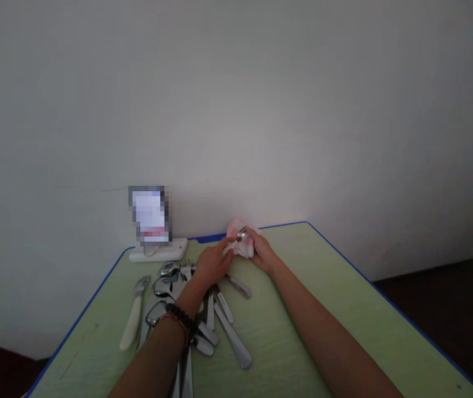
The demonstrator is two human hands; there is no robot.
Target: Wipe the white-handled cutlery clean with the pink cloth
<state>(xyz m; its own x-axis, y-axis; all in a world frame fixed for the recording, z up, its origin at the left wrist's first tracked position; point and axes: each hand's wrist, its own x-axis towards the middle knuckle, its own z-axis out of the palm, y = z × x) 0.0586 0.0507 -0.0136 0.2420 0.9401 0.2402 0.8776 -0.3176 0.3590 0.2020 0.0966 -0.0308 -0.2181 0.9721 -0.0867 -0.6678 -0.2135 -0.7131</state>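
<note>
Near the table's far edge, my left hand (215,263) closes its fingers on the pale handle of a spoon (242,234), whose shiny bowl points toward my right hand. My right hand (263,252) grips a pink and white cloth (235,225) spread behind and under the spoon bowl, its thumb beside the bowl. Below my left hand and forearm lies a pile of metal cutlery, partly hidden by the arm, with several spoons (163,287) and a fork (185,267) among it. A fork with a cream handle (132,325) lies apart at the left.
A phone with a blurred screen (150,215) leans on a white stand (158,251) at the back left. The green table (344,309) has a blue edge and stands against a pale wall (236,110). Dark floor (435,298) shows at the right.
</note>
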